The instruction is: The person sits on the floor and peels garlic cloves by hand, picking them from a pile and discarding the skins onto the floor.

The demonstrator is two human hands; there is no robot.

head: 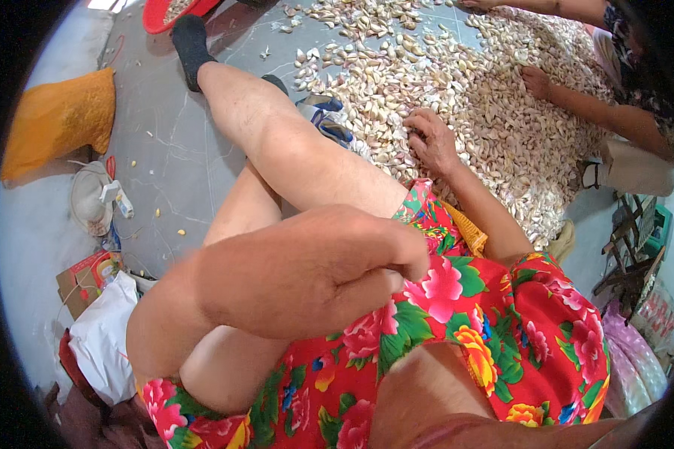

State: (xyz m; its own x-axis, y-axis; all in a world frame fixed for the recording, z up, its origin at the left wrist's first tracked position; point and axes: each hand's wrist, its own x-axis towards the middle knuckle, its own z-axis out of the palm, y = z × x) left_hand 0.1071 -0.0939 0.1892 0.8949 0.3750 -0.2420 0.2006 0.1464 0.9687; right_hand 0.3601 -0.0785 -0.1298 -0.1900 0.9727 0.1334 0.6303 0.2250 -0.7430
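Note:
My right hand (433,141) rests with bent fingers on the near side of a broad heap of garlic cloves (427,78). A dark gap shows between its thumb and fingers, and I cannot tell whether it grips anything. Close below the camera, my left hand (390,250) crosses in front of my lap, blurred, with its fingers curled downward. Its palm side is hidden, so what it may hold does not show. Beneath it is red flowered clothing (427,292). My bare leg (292,146) stretches beside the heap, ending in a dark sock (191,50).
Across the heap, another person's hand (536,83) touches the cloves. A red basin (174,14) stands at the top. Left are an orange sack (67,120), a pale hat (90,196) and a white bag (105,337). A folding stool (629,247) stands at right.

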